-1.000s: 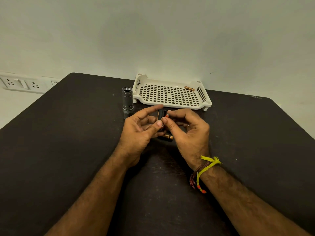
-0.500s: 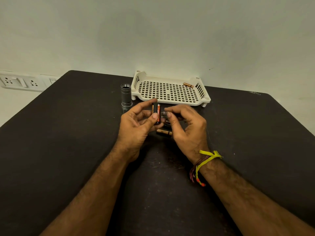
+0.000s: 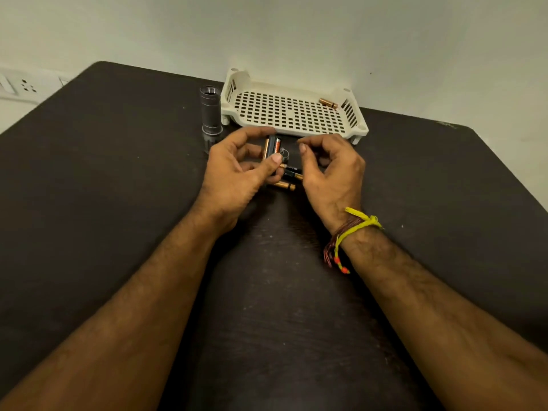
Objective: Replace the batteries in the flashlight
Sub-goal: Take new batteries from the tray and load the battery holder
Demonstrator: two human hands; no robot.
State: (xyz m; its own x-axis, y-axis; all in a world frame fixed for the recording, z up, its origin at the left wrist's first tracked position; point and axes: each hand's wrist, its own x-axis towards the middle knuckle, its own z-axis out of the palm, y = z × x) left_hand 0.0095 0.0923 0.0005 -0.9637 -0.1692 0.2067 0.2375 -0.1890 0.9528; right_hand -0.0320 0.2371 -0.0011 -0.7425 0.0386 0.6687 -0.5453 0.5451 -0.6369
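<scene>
My left hand [image 3: 234,173] pinches a black battery holder [image 3: 272,147] upright between thumb and index finger, with copper-and-black batteries seated in it. My right hand [image 3: 332,170] hovers just to its right, fingers curled and apart, holding nothing that I can see. Loose batteries [image 3: 289,176] lie on the dark table between and below the hands, partly hidden by my fingers. The grey flashlight body [image 3: 211,112] stands upright, open end up, to the left of the tray. A small round cap [image 3: 284,152] lies behind the holder.
A white perforated tray [image 3: 296,120] sits at the table's far edge against the wall, with one copper battery [image 3: 328,103] in its back right corner. Wall sockets [image 3: 17,86] are at the far left. The table [image 3: 118,203] is dark and wide.
My right hand has let go of the holder and drawn a little to the right. The left hand now holds the holder alone, its batteries facing me.
</scene>
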